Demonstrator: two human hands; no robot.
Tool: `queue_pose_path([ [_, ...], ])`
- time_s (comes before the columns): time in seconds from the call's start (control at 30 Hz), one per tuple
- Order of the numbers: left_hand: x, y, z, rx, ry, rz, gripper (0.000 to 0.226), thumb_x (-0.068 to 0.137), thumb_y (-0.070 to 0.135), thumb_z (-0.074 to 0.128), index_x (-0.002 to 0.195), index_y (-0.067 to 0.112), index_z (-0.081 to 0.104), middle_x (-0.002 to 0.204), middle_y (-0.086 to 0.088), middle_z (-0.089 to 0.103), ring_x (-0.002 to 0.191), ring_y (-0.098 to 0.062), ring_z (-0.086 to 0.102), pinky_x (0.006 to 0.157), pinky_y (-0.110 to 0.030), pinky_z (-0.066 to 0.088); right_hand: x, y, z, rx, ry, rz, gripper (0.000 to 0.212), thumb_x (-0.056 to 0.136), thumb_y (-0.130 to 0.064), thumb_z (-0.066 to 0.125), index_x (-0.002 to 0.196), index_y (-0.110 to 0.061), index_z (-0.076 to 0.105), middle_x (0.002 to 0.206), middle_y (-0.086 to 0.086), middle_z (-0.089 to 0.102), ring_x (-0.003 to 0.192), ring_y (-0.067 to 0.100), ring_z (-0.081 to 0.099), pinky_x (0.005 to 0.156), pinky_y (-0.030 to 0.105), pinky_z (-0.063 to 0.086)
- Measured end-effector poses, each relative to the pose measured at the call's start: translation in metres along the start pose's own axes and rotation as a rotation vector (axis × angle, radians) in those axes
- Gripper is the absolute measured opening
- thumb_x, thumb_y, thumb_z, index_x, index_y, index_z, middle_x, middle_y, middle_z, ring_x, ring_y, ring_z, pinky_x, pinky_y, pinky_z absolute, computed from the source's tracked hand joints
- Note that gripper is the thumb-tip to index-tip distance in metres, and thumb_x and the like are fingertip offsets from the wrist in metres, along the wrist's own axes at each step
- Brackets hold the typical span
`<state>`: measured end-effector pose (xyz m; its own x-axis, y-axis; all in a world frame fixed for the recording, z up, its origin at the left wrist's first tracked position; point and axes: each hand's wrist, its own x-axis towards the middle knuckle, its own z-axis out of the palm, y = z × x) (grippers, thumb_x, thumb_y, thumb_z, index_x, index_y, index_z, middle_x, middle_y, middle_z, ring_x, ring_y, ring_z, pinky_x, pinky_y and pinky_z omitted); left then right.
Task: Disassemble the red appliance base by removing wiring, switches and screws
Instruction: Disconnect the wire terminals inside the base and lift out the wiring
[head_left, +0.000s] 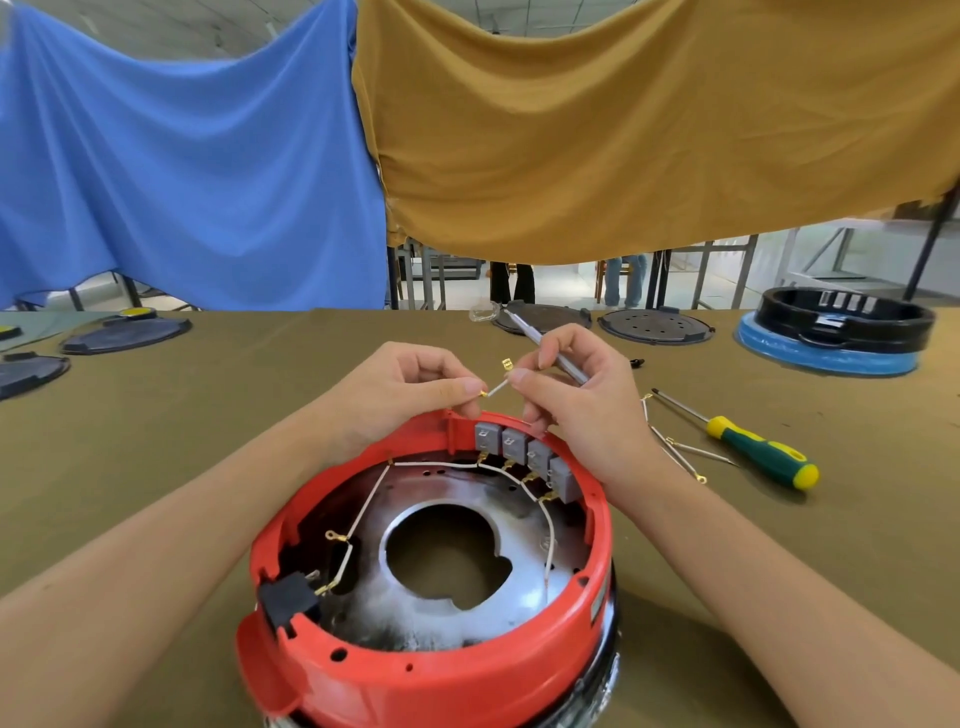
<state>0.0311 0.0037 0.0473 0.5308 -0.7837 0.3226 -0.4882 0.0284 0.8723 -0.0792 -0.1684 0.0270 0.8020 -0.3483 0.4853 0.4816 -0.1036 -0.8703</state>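
Red appliance base (436, 660), inverted on the olive-covered table (156, 467), at 6 o'clock in the head view. Four grey switches (524, 457) line its far inner wall; white wires (371, 493) with brass terminals run from them around the metal plate (519, 545) to a black socket (288, 597) at the base's 8 o'clock. Just beyond the rim, at 12 o'clock from it, the left hand (405, 389) pinches one end of a short white wire (497, 385); the right hand (582, 395) pinches the other end while gripping a metal tool (545, 345). At 3 o'clock lie a green-and-yellow screwdriver (753, 452) and loose wires (675, 447). Dark round lids (654, 326) and a black ring on a blue disc (836, 332) rest along the far edge.
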Motion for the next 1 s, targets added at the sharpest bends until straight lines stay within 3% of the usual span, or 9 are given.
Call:
queue_pose_path([
  [0.13,0.001,-0.003,0.001,-0.026,0.081,0.007,0.016,0.089,0.026,0.064,0.093,0.015,0.074,0.088,-0.007,0.075,0.084,-0.014,0.07,0.079,-0.02,0.055,0.004,-0.001,-0.002,0.151,-0.018,0.175,0.028,0.086,0.007,0.067,0.078,-0.014,0.05,0.076,0.005,0.063,0.054,0.016,0.056,0.05,0.024,0.05],
  [0.3,0.002,-0.009,0.0,0.182,0.106,-0.002,0.013,0.091,0.011,0.067,0.099,0.019,0.072,0.096,-0.007,0.073,0.092,-0.021,0.069,0.086,-0.028,0.055,0.015,-0.01,-0.022,0.521,0.063,0.468,0.017,0.087,0.008,0.062,0.078,-0.006,0.058,0.076,0.008,0.065,0.053,0.009,0.056,0.051,0.016,0.052],
  [0.43,0.001,-0.01,-0.002,0.372,0.043,0.007,0.019,0.089,0.011,0.069,0.098,0.028,0.071,0.095,0.01,0.073,0.09,-0.006,0.066,0.083,-0.019,0.048,0.025,-0.013,-0.048,-0.13,0.295,0.315,0.019,0.085,0.01,0.062,0.088,-0.007,0.055,0.082,0.01,0.062,0.056,0.015,0.057,0.054,0.022,0.055],
  [0.57,0.0,-0.009,-0.002,0.418,0.026,0.009,0.021,0.088,0.011,0.069,0.099,0.029,0.07,0.095,0.013,0.073,0.09,-0.002,0.065,0.077,-0.013,0.047,0.032,-0.01,-0.073,-0.278,0.301,0.397,0.018,0.085,0.008,0.066,0.091,-0.006,0.056,0.087,0.018,0.067,0.063,0.02,0.063,0.058,0.03,0.061],
  [0.63,0.001,-0.009,-0.002,0.434,0.027,0.009,0.021,0.088,0.011,0.069,0.099,0.029,0.07,0.095,0.014,0.073,0.091,-0.002,0.065,0.078,-0.013,0.047,0.034,-0.003,-0.086,-0.581,0.349,0.444,0.015,0.085,-0.002,0.07,0.092,-0.007,0.058,0.093,0.014,0.068,0.073,0.022,0.064,0.071,0.041,0.061],
  [0.7,0.001,-0.009,-0.001,0.45,0.028,0.013,0.021,0.088,0.011,0.068,0.098,0.029,0.07,0.094,0.014,0.072,0.09,-0.001,0.065,0.077,-0.011,0.047,0.034,0.0,-0.091,-0.778,0.455,0.404,0.014,0.087,-0.01,0.069,0.092,-0.014,0.057,0.095,0.008,0.065,0.075,0.019,0.059,0.069,0.038,0.055],
  [0.77,0.001,-0.009,-0.001,0.458,0.028,0.015,0.02,0.089,0.011,0.068,0.098,0.029,0.07,0.094,0.014,0.072,0.09,-0.001,0.065,0.076,-0.01,0.047,0.035,0.001,-0.093,-0.729,0.525,0.342,0.012,0.089,-0.01,0.065,0.092,-0.018,0.056,0.098,0.007,0.064,0.076,0.017,0.058,0.069,0.035,0.054],
  [0.87,0.001,-0.009,0.0,0.462,0.03,0.021,0.02,0.089,0.01,0.068,0.098,0.027,0.07,0.094,0.012,0.072,0.088,0.0,0.065,0.075,-0.009,0.046,0.037,-0.001,-0.088,-0.489,0.54,0.231,0.009,0.093,-0.012,0.059,0.094,-0.02,0.061,0.093,0.004,0.069,0.085,0.02,0.067,0.083,0.039,0.059],
  [1.0,0.001,-0.008,0.001,0.508,0.039,0.011,0.014,0.089,0.015,0.069,0.097,0.027,0.07,0.093,0.012,0.071,0.087,0.0,0.064,0.078,-0.013,0.049,0.032,-0.005,-0.067,-0.207,0.461,0.145,0.015,0.101,-0.018,0.053,0.099,-0.018,0.068,0.075,0.0,0.075,0.068,0.01,0.064,0.065,0.024,0.056],
])
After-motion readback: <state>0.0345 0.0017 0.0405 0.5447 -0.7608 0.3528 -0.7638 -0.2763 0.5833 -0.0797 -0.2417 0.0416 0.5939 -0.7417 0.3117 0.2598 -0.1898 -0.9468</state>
